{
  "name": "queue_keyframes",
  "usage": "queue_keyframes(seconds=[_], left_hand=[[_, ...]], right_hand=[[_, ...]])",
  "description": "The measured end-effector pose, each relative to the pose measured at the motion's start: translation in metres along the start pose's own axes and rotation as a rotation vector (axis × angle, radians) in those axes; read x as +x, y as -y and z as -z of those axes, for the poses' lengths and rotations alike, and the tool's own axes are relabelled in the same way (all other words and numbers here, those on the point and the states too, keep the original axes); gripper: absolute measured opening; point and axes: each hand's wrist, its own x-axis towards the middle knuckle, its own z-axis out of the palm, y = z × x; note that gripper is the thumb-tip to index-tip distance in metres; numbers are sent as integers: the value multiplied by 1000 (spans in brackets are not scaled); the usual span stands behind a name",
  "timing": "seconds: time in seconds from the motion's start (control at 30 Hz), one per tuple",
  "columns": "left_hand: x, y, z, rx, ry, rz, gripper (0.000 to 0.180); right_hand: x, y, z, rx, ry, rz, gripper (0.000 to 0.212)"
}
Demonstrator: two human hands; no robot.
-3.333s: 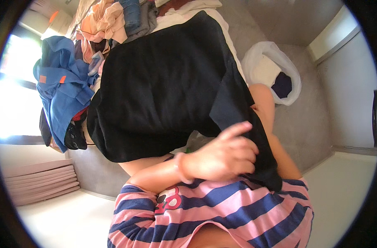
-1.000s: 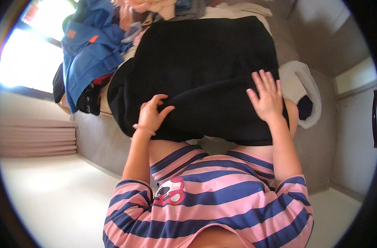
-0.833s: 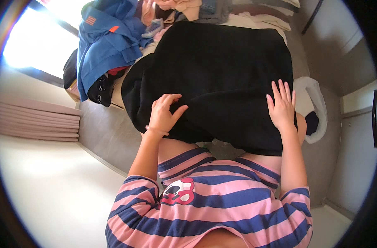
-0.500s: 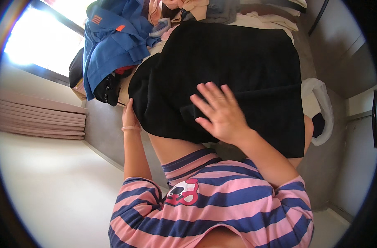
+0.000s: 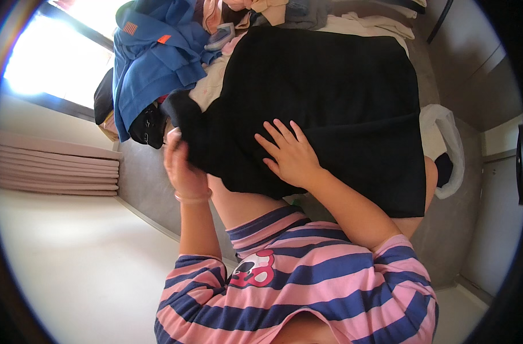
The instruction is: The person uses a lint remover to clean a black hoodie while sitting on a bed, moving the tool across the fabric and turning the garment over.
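A large black cloth [image 5: 324, 80] is spread over my lap and the surface in front of me. Its left part is bunched, with the edge raised into a turned-up flap. My left hand [image 5: 185, 169] is at that left edge, against the cloth; motion smears its fingers, so their grip is unclear. On the middle of the cloth my right hand [image 5: 293, 156] lies flat, palm down and fingers spread, holding nothing. A crease runs rightward from beside it.
A blue sweatshirt [image 5: 152, 63] lies heaped at the far left beside a grey-and-white object [image 5: 220, 36]. Peach and pink clothes [image 5: 267, 8] are piled at the back. To the right stands a white plastic bag [image 5: 455, 155] with dark cloth in it. A pleated curtain [image 5: 55, 163] hangs left.
My right hand has come down flat onto the cloth. My left hand has shifted slightly right and turned, and the cloth's left edge has lifted and drawn inward, baring pale fabric behind it.
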Motion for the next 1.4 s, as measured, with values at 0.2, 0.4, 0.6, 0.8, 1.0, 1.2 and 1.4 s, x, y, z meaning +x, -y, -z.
queue_keyframes(seconds=[0.2, 0.4, 0.6, 0.8, 1.0, 1.2, 1.4], left_hand=[[-37, 11, -35, 1451, 1277, -74, 56], [-44, 18, -24, 1038, 1156, -153, 90], [-63, 15, 10, 1501, 856, -363, 88], [-68, 21, 22, 1386, 574, -412, 65], [-54, 13, 50, 1137, 533, -342, 60], [-51, 15, 75, 971, 471, -258, 64], [-44, -15, 58, 1249, 768, -347, 47]], right_hand=[[10, -42, 42, 1773, -240, -601, 57], [-57, -109, 90, 2093, -680, -762, 62], [-116, -63, 145, 884, -324, -630, 49], [-146, 10, 104, 97, 90, -225, 80], [-153, -14, 105, 102, 52, -201, 53], [-168, -57, 150, 1037, -679, -749, 25], [-186, -93, 159, 641, -140, -1001, 21]])
